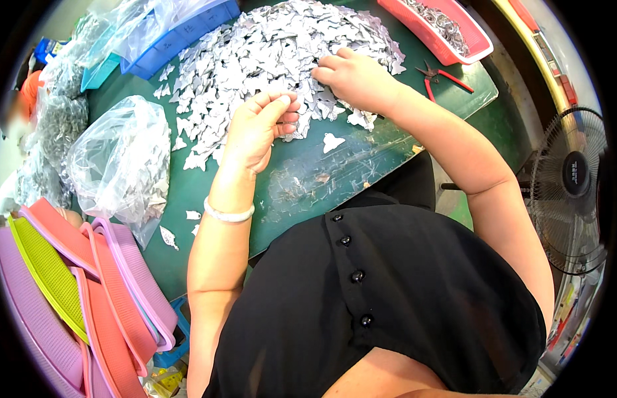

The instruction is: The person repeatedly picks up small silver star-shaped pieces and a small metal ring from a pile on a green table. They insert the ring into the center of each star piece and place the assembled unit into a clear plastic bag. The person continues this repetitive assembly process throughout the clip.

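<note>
A wide heap of small flat silvery metal pieces (255,66), many with a winged outline, covers the far middle of the green table. My left hand (260,126) is at the heap's near edge, its fingers curled and the thumb pressed to them; whatever they hold is too small or hidden to name. Over the heap's right side, my right hand (357,78) points left with bent fingers closed together, their tips turned down and out of sight. Just below it, a single loose metal piece (332,142) lies on the table.
Red-handled pliers (436,79) lie at right, below a red basket (477,48) of metal parts. A clear plastic bag (119,156) of pieces stands at left, near a blue bin (182,41). Stacked plastic baskets (112,292) fill the lower left. A fan (574,192) stands far right.
</note>
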A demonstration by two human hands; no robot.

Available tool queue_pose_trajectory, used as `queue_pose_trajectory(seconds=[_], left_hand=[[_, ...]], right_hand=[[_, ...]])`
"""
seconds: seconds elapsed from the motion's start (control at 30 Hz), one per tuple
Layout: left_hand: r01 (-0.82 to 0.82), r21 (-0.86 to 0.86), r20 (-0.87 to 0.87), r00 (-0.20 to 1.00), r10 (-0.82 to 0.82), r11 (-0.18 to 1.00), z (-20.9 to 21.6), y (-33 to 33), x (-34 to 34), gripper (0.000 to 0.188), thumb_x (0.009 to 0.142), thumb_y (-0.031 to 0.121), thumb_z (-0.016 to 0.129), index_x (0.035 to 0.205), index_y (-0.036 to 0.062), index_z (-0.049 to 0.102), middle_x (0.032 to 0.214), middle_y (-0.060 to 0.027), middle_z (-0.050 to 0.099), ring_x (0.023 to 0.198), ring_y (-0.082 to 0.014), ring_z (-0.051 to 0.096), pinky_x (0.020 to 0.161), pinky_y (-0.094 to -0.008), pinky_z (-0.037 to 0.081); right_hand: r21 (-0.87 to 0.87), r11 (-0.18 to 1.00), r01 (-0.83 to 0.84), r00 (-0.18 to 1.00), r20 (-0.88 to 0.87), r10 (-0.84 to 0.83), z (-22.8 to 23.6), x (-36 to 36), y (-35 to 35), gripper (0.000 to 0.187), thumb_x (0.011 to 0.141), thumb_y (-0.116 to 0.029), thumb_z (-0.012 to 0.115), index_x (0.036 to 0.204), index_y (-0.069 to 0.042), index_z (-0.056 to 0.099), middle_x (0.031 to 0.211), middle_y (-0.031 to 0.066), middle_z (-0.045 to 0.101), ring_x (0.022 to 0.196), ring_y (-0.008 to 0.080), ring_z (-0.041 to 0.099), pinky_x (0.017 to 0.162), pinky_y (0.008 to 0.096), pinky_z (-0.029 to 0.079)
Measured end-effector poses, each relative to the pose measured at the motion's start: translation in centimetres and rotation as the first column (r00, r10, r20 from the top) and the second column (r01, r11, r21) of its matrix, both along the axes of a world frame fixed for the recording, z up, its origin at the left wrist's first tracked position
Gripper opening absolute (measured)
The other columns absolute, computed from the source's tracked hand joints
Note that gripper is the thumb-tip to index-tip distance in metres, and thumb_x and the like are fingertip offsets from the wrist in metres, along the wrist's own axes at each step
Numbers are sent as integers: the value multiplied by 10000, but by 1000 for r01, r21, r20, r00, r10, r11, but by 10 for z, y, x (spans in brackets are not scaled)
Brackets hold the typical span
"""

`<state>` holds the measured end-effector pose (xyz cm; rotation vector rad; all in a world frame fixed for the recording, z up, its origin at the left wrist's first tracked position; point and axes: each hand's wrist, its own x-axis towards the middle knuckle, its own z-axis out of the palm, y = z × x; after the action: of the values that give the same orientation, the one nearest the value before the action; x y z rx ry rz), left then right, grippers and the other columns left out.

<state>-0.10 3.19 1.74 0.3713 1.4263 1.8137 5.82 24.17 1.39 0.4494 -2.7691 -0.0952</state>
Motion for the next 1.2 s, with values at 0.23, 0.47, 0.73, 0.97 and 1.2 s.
queue_pose_trajectory(seconds=[0.23,0.47,0.73,0.97,1.2], left_hand=[[-61,74,107,993,53,995,-10,-4,-4,199,858,128,501,991,-6,562,886,-101,608,798,-177,587,712,-286,482],[-173,167,215,967,136,971,-6,0,-1,290,879,131,452,1119,-34,455,1056,-176,535,905,-250,566,820,-360,475],[-185,348,379,924,43,919,-11,-4,-8,350,909,172,370,1170,-61,390,1134,-209,486,1049,-307,490,927,-414,403],[-199,422,322,945,59,884,-6,-3,-4,301,890,93,368,1156,-45,403,1085,-184,515,898,-243,538,890,-406,429],[-127,743,499,760,-417,658,-27,-13,-22,333,872,202,450,1063,-69,480,959,-165,554,871,-249,544,828,-363,457]], right_hand=[[-754,593,283,955,279,-100,26,-7,-2,298,713,-37,545,1010,-27,561,774,44,590,658,98,551,600,237,450],[-808,-478,344,914,172,366,7,-15,-15,222,794,-45,521,1014,-22,524,957,58,589,792,125,561,659,300,465],[-562,-717,412,873,19,487,-5,-18,-33,296,802,-113,457,1058,29,500,965,136,568,842,216,541,683,308,448],[-577,-712,400,904,120,410,1,-7,-32,306,802,-118,490,1077,15,501,956,114,534,874,229,518,694,293,442],[-604,-681,414,887,98,452,8,0,-34,336,805,-96,465,1117,28,456,1030,150,518,937,266,523,799,346,460]])
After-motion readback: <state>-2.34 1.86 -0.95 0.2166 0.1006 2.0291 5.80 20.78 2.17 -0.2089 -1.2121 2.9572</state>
